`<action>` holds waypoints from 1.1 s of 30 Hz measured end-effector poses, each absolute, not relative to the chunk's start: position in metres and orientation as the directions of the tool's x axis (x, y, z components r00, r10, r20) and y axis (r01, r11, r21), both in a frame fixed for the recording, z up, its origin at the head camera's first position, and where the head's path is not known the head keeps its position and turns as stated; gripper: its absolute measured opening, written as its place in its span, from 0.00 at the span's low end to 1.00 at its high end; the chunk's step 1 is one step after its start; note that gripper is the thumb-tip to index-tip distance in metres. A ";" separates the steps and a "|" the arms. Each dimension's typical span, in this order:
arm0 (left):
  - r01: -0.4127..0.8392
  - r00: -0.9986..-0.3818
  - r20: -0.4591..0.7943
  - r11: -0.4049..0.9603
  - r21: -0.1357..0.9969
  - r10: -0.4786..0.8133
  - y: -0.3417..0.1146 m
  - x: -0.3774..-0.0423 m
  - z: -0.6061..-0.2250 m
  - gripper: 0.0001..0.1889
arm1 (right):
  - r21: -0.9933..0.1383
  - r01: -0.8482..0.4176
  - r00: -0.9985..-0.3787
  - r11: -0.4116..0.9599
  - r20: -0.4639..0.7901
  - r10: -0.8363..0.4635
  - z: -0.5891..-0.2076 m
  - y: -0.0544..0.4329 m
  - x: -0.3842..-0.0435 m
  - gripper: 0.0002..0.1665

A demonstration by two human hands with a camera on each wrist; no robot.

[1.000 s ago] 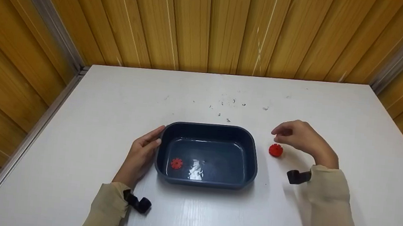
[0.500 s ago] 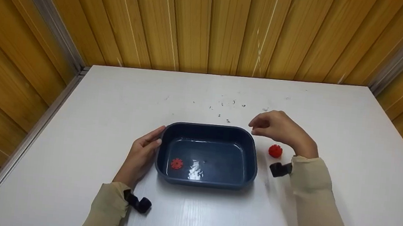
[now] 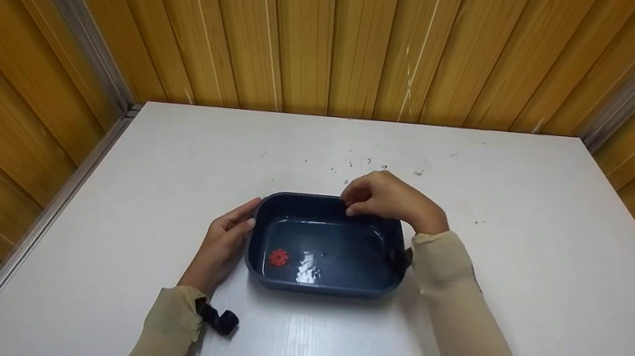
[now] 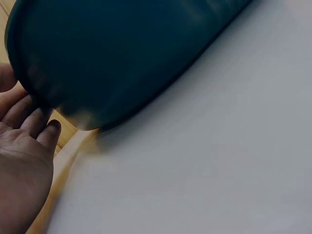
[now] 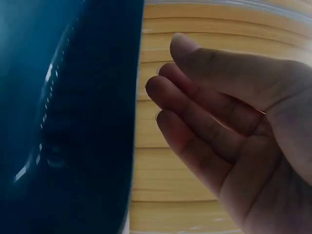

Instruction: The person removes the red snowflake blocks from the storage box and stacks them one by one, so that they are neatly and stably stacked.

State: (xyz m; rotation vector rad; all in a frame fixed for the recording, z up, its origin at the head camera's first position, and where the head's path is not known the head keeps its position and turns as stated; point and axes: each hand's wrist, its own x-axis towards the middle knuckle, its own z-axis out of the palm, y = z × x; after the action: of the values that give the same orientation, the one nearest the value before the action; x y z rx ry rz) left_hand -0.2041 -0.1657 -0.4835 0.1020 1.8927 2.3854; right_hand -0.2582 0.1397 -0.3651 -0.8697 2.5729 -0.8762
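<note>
A dark blue rectangular tub stands on the white table. Inside, near its front left corner, lies a flat red toothed disc. My left hand rests against the tub's left end, its fairly straight fingers touching the outer wall and the thumb at the rim; the left wrist view shows the fingers along that wall. Over the tub's far rim, toward the right, hovers my right hand. In the right wrist view its fingers are loosely bent, with nothing seen between them and the thumb.
The white table has small dark marks behind the tub. Wood-patterned panels rise at the back and sides. A small black camera is worn on the left wrist.
My right hand has moved left from beside the tub to above its far rim. The red piece on the table at right is now hidden behind the right wrist. The left hand stays put.
</note>
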 end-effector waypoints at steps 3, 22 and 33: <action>-0.038 -0.993 -0.009 -0.244 0.969 0.119 -0.165 -0.204 -0.484 0.26 | -0.631 -0.476 -0.745 0.613 -0.082 -0.662 -0.370 0.127 -0.261 0.17; -0.039 -0.992 -0.011 -0.221 0.974 0.127 -0.164 -0.204 -0.483 0.25 | -0.602 -0.476 -0.645 0.641 -0.256 -0.720 -0.394 0.057 -0.259 0.19; -0.056 -0.993 -0.025 -0.260 0.964 0.119 -0.163 -0.204 -0.483 0.26 | -0.552 -0.493 -0.619 0.672 -0.320 -0.717 -0.408 0.034 -0.252 0.18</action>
State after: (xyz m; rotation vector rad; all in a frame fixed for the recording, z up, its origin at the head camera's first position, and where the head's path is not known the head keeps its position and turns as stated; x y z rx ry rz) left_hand -0.2041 -0.1628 -0.4826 0.0790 1.8397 2.4080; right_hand -0.2517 0.0343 -0.4084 -0.9337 2.3623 -0.5678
